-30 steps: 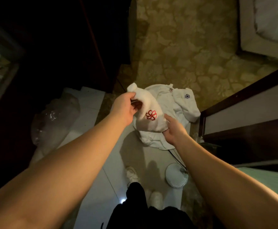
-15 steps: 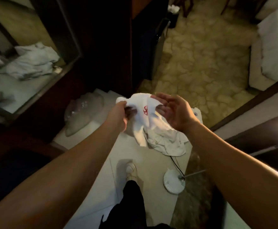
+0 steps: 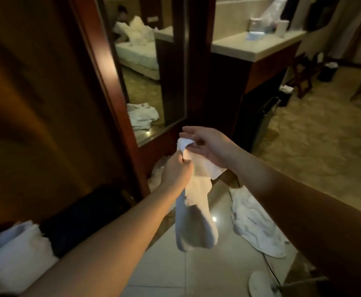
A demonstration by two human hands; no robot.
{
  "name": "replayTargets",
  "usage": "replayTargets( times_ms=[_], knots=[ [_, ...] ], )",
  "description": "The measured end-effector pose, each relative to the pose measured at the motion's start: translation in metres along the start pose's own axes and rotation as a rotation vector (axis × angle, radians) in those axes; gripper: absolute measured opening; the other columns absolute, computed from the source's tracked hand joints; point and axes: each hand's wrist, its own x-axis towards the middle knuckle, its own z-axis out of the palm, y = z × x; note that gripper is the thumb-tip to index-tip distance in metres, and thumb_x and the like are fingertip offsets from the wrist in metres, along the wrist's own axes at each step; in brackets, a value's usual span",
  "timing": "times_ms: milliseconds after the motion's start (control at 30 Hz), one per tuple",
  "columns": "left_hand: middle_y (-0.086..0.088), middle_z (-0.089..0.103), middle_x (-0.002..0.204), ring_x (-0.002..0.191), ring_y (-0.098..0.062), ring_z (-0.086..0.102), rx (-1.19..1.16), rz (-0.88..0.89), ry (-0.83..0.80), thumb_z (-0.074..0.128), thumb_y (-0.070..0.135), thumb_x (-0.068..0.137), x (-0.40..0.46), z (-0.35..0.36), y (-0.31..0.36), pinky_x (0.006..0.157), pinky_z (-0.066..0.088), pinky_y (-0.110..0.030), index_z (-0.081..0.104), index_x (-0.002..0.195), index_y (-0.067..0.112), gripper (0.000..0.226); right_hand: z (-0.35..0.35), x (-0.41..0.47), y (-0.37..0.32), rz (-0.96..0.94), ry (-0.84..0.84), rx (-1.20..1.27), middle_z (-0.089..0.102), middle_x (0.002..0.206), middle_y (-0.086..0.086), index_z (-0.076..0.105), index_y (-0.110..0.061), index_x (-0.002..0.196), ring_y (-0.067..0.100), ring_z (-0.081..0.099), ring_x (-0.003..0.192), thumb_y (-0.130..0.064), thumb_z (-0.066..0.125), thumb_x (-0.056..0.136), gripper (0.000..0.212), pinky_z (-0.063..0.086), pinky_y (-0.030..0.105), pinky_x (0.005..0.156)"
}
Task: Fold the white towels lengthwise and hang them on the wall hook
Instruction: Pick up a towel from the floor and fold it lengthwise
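Note:
A white towel (image 3: 193, 219) hangs in the air in front of me, drooping toward the tiled floor. My left hand (image 3: 176, 173) grips it near its top edge, fingers curled round the cloth. My right hand (image 3: 209, 146) is just to the right, palm up, fingers mostly straight, touching the towel's upper corner. More white towels (image 3: 259, 228) lie crumpled on the floor at the lower right. No wall hook shows in view.
A dark wooden door frame with a mirror (image 3: 145, 78) stands straight ahead. A counter (image 3: 254, 46) with small items is at the upper right. Folded white cloth (image 3: 14, 254) sits at the lower left. A round white base with a cord (image 3: 259, 284) rests on the floor.
The towel has been lifted off the floor pile and now hangs from my left hand. My view has swung up from the floor to the mirror and counter.

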Motion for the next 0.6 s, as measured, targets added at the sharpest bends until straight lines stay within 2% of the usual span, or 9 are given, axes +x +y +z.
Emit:
replayTargets(
  times_ms=[67, 100, 200, 267, 367, 467, 533, 600],
  knots=[
    [0.003, 0.060, 0.094, 0.087, -0.019, 0.057, 0.019, -0.022, 0.047, 0.047, 0.022, 0.094, -0.015, -0.041, -0.018, 0.070, 0.039, -0.033, 0.059, 0.112, 0.019, 0.022, 0.037, -0.010, -0.016, -0.084, -0.011, -0.357, 0.059, 0.141, 0.004, 0.051, -0.017, 0.145, 0.014, 0.056, 0.120, -0.016, 0.056, 0.094, 0.051, 0.048, 0.029, 0.102],
    [0.005, 0.061, 0.091, 0.084, -0.016, 0.059, -0.004, -0.033, 0.063, 0.048, 0.024, 0.095, -0.025, -0.063, -0.028, 0.067, 0.041, -0.033, 0.059, 0.112, 0.020, 0.021, 0.055, -0.016, -0.023, -0.148, -0.007, -0.562, 0.058, 0.142, -0.002, 0.050, -0.020, 0.146, 0.012, 0.055, 0.125, -0.014, 0.056, 0.091, 0.056, 0.044, 0.026, 0.104],
    [0.006, 0.062, 0.080, 0.071, -0.009, 0.060, -0.142, -0.039, 0.077, 0.050, 0.030, 0.096, -0.060, -0.127, -0.057, 0.059, 0.041, -0.030, 0.061, 0.106, 0.026, 0.015, 0.112, -0.029, -0.038, -0.327, 0.020, -1.010, 0.054, 0.148, -0.005, 0.046, -0.022, 0.150, 0.011, 0.049, 0.134, -0.013, 0.055, 0.089, 0.062, 0.032, 0.017, 0.096],
    [0.009, 0.061, 0.081, 0.072, -0.005, 0.058, -0.160, 0.002, 0.114, 0.047, 0.035, 0.099, -0.085, -0.172, -0.073, 0.059, 0.038, -0.027, 0.060, 0.105, 0.031, 0.015, 0.152, -0.036, -0.041, -0.396, 0.017, -1.190, 0.051, 0.150, 0.000, 0.045, -0.021, 0.150, 0.017, 0.048, 0.137, -0.014, 0.054, 0.091, 0.060, 0.034, 0.020, 0.100],
    [0.012, 0.061, 0.093, 0.086, -0.006, 0.057, -0.088, 0.091, 0.165, 0.045, 0.039, 0.102, -0.120, -0.240, -0.096, 0.063, 0.037, -0.026, 0.059, 0.109, 0.033, 0.016, 0.214, -0.049, -0.035, -0.469, 0.035, -1.373, 0.059, 0.142, 0.000, 0.056, -0.022, 0.142, 0.020, 0.054, 0.129, -0.023, 0.053, 0.098, 0.044, 0.041, 0.032, 0.105],
    [0.011, 0.060, 0.086, 0.075, -0.003, 0.057, 0.114, 0.180, 0.188, 0.046, 0.039, 0.103, -0.150, -0.306, -0.117, 0.057, 0.038, -0.019, 0.055, 0.093, 0.040, 0.014, 0.272, -0.065, -0.034, -0.551, 0.016, -1.465, 0.070, 0.117, -0.001, 0.071, -0.024, 0.121, 0.020, 0.064, 0.109, -0.029, 0.054, 0.100, 0.027, 0.053, 0.039, 0.093],
    [0.008, 0.058, 0.077, 0.063, -0.005, 0.055, 0.282, 0.237, 0.180, 0.050, 0.040, 0.102, -0.165, -0.349, -0.130, 0.049, 0.035, -0.016, 0.053, 0.083, 0.037, 0.019, 0.305, -0.074, -0.042, -0.610, 0.014, -1.468, 0.071, 0.105, -0.003, 0.073, -0.023, 0.111, 0.017, 0.064, 0.098, -0.031, 0.056, 0.100, 0.022, 0.053, 0.037, 0.084],
    [0.011, 0.053, 0.073, 0.061, -0.005, 0.049, 0.502, 0.217, 0.140, 0.056, 0.045, 0.098, -0.178, -0.392, -0.142, 0.048, 0.031, -0.022, 0.050, 0.078, 0.032, 0.024, 0.334, -0.082, -0.053, -0.637, -0.007, -1.401, 0.068, 0.099, -0.007, 0.073, -0.024, 0.108, 0.012, 0.060, 0.092, -0.034, 0.058, 0.099, 0.020, 0.047, 0.032, 0.076]
  ],
)
